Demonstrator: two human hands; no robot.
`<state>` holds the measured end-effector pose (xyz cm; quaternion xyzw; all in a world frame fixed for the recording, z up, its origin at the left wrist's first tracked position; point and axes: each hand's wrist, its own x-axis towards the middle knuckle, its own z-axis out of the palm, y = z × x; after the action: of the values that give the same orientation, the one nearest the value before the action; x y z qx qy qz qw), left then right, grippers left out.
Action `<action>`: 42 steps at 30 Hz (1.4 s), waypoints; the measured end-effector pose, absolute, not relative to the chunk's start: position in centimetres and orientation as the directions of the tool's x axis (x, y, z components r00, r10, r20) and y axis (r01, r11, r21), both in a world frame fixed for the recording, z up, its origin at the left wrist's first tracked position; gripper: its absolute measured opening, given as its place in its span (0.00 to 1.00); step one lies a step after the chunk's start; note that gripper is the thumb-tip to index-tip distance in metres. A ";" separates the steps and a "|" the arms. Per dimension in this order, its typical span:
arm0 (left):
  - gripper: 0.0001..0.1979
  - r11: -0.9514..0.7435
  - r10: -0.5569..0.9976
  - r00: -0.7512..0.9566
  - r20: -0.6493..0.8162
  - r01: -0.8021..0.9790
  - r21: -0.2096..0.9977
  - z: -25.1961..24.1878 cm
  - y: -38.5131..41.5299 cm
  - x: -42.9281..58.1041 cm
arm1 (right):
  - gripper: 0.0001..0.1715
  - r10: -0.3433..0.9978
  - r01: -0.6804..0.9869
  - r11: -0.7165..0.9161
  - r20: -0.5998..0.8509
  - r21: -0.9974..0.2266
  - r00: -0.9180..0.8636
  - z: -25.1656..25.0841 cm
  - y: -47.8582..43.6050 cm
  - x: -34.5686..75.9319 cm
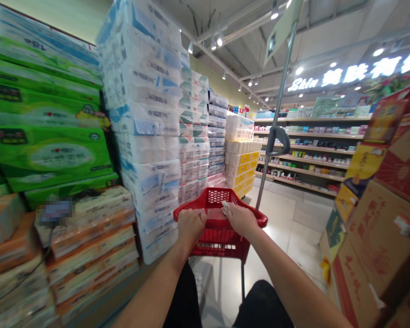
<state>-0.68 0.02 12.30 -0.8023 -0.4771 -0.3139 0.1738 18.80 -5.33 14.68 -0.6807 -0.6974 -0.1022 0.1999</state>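
A red plastic shopping cart (222,248) stands directly in front of me, its basket wall pierced with holes. My left hand (191,223) is wrapped over the left part of its near bar, fingers curled down. On the right part of the same bar lies my right hand (239,219), also closed round it. A small crumpled white piece, perhaps tissue, (225,207) shows at the right hand's thumb side. Little of the basket's inside can be seen. A grey metal pole (276,109) with a dark loop handle rises at the cart's right side.
Tall stacks of white-wrapped paper packs (150,136) and green packs (51,155) line the left side. Cardboard boxes (379,237) are piled on the right. The pale tiled floor (290,232) runs between them towards stocked shelves (304,159) at the back.
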 end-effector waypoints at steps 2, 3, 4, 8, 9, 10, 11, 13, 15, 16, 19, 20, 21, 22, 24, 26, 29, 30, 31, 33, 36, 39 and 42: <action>0.24 -0.483 0.660 0.350 0.665 0.875 0.019 12.4 0.1 -0.8 | 0.23 0.877 0.984 0.140 0.476 -0.110 -0.072 14.4 -5.8 18.6; 0.24 -0.483 0.661 0.351 0.663 0.876 0.017 12.4 0.2 -0.9 | 0.23 0.863 0.980 0.174 0.494 -0.099 -0.104 14.4 -5.9 18.5; 0.24 -0.482 0.660 0.352 0.663 0.876 0.015 12.4 0.2 -1.0 | 0.23 0.852 0.975 0.202 0.506 -0.090 -0.130 14.4 -6.1 18.4; 0.23 -0.484 0.649 0.354 0.673 0.875 0.007 12.3 0.4 -1.2 | 0.23 0.847 0.968 0.231 0.510 -0.099 -0.150 14.6 -6.3 18.2; 0.23 -0.485 0.647 0.355 0.674 0.875 0.004 12.2 0.5 -1.2 | 0.23 0.861 0.973 0.205 0.492 -0.109 -0.126 14.7 -6.2 18.1; 0.23 -0.485 0.646 0.356 0.675 0.875 0.003 12.2 0.5 -1.2 | 0.23 0.877 0.978 0.169 0.471 -0.120 -0.094 14.8 -6.2 18.0; 0.23 -0.485 0.645 0.356 0.676 0.875 0.003 12.2 0.5 -1.2 | 0.23 0.892 0.983 0.131 0.448 -0.129 -0.060 14.8 -6.0 17.9; 0.24 -0.484 0.646 0.350 0.679 0.875 0.009 12.1 0.5 -1.2 | 0.23 0.910 0.987 0.068 0.414 -0.144 -0.002 14.9 -5.7 17.7; 0.25 -0.481 0.645 0.339 0.685 0.877 0.018 12.1 0.4 -1.3 | 0.23 0.922 0.988 0.025 0.385 -0.150 0.035 14.9 -5.4 17.6; 0.25 -0.479 0.643 0.336 0.688 0.877 0.020 12.0 0.4 -1.3 | 0.24 0.930 0.989 0.009 0.366 -0.145 0.045 15.0 -5.3 17.5; 0.26 -0.474 0.627 0.329 0.706 0.880 0.011 11.8 0.4 -1.6 | 0.26 0.955 0.996 -0.017 0.295 -0.086 0.041 15.4 -5.1 17.3; 0.26 -0.471 0.620 0.330 0.711 0.882 0.002 11.8 0.4 -1.7 | 0.26 0.963 0.998 -0.010 0.268 -0.058 0.025 15.6 -5.1 17.2; 0.26 -0.469 0.614 0.334 0.715 0.883 -0.010 11.7 0.5 -1.8 | 0.26 0.971 0.999 0.004 0.241 -0.032 0.004 15.8 -5.1 17.1; 0.26 -0.466 0.607 0.339 0.719 0.884 -0.023 11.6 0.5 -1.9 | 0.25 0.976 1.000 0.021 0.216 -0.012 -0.018 16.0 -5.1 17.0; 0.26 -0.464 0.593 0.352 0.724 0.885 -0.050 11.5 0.6 -2.1 | 0.25 0.982 0.999 0.046 0.184 0.005 -0.046 16.3 -5.2 16.9; 0.25 -0.464 0.582 0.361 0.729 0.884 -0.067 11.5 0.7 -2.2 | 0.25 0.979 0.999 0.042 0.201 -0.011 -0.039 16.2 -5.3 16.7; 0.25 -0.460 0.576 0.351 0.738 0.886 -0.063 11.4 0.8 -2.1 | 0.26 0.951 0.997 0.043 0.308 -0.068 -0.020 15.6 -5.6 16.7; 0.25 -0.459 0.575 0.343 0.742 0.887 -0.055 11.4 0.8 -2.0 | 0.26 0.937 0.995 0.065 0.349 -0.077 -0.034 15.3 -5.7 16.7; 0.25 -0.459 0.574 0.336 0.746 0.887 -0.046 11.4 0.7 -2.0 | 0.25 0.921 0.992 0.099 0.384 -0.076 -0.062 15.1 -5.9 16.8; 0.25 -0.467 0.573 0.329 0.750 0.884 -0.031 11.5 0.7 -1.9 | 0.24 0.893 0.982 0.179 0.429 -0.057 -0.138 14.8 -6.3 17.0; 0.24 -0.486 0.577 0.332 0.746 0.874 -0.014 11.6 0.6 -1.8 | 0.25 0.882 0.972 0.231 0.432 -0.051 -0.187 14.9 -6.5 17.3; 0.23 -0.489 0.578 0.336 0.743 0.872 -0.014 11.6 0.4 -1.8 | 0.27 0.934 0.990 0.120 0.347 -0.080 -0.085 15.3 -6.2 17.2; 0.24 -0.478 0.569 0.334 0.752 0.878 -0.027 11.5 0.4 -1.9 | 0.27 0.966 0.999 0.044 0.254 -0.025 -0.036 15.8 -5.4 17.1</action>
<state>-1.85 0.38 11.48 -0.7860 -0.4601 -0.3486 0.2215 17.13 -5.45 15.79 -0.6869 -0.7153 -0.0798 0.1011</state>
